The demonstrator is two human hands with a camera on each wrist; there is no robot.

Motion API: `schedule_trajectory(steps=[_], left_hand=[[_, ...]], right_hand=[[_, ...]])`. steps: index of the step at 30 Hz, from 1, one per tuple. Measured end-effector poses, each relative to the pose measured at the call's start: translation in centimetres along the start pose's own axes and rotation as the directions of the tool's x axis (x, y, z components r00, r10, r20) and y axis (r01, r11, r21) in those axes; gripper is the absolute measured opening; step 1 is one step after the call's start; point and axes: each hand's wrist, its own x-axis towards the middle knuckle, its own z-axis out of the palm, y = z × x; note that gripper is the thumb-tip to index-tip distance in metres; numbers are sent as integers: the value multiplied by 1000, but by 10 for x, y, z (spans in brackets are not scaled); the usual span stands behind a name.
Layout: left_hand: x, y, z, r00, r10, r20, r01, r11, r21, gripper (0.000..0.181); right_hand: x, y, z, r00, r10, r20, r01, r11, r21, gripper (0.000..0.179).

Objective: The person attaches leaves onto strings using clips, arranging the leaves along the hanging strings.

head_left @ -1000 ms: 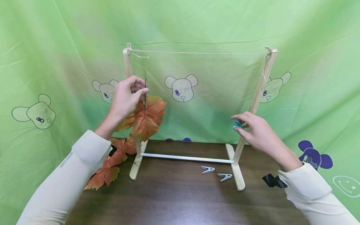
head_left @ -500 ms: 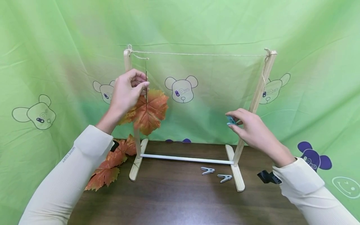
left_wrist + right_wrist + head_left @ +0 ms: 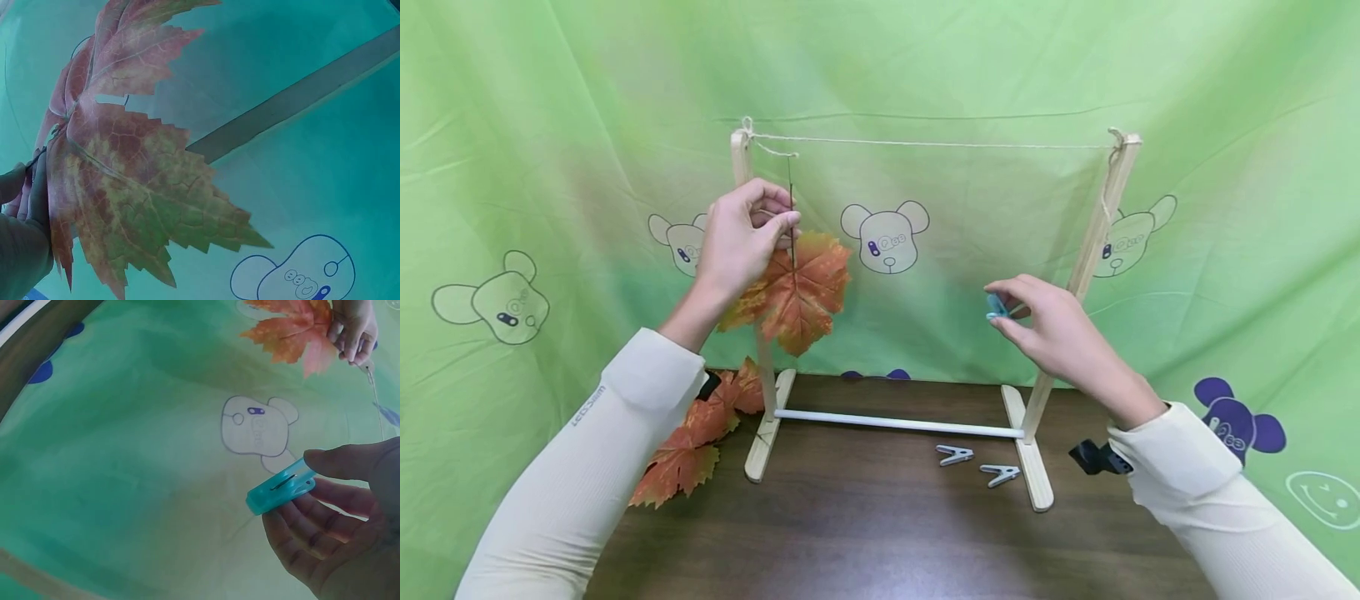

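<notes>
My left hand (image 3: pixel 743 237) pinches the thin dark stem of an orange artificial maple leaf (image 3: pixel 807 292) between thumb and fingers. The blade hangs down in front of the wooden stand's left post, its stem pointing up just below the string (image 3: pixel 925 143). In the left wrist view the leaf (image 3: pixel 137 175) spreads wide, showing red, yellow and green patches. On the right, my right hand (image 3: pixel 1052 325) holds a small blue clothespin (image 3: pixel 996 306) between thumb and fingertips, left of the right post. The right wrist view shows this clothespin (image 3: pixel 281 487) close up.
A wooden stand with a right post (image 3: pixel 1093 242) and a white lower bar (image 3: pixel 898 424) stands on the brown table (image 3: pixel 850 533). Two grey clothespins (image 3: pixel 955 454) lie before it. More orange leaves (image 3: pixel 685 458) lie at the left, partly behind the left sleeve. A green printed cloth (image 3: pixel 970 67) hangs behind.
My left hand has risen with the leaf towards the string. My right hand has moved left and slightly up with the blue clothespin.
</notes>
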Motion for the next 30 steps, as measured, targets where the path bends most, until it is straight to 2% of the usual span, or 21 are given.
schedule_trajectory(steps=[5,11,16,25,30], left_hand=[[0,1,-1,1000,-14,3,14,1000,-2,13],[-1,1,-1,1000,2,1,-2,1000,2,14],[-1,3,1,1000,12,-2,-12,1000,16,13],[2,5,8,1000,10,8,-10,1000,-1,16],[1,5,8,1000,19,-1,-19,1000,0,14]], right_hand=[[15,-11,-1,999,53,10,-53,994,100,31],[37,-32,-4,994,112,-1,-109,969,221,32],[58,-53,-9,993,120,-8,-113,953,282,36],[95,-82,-15,988,141,-68,-101,906,411,30],[117,-94,-10,988,141,-69,-85,851,518,29]])
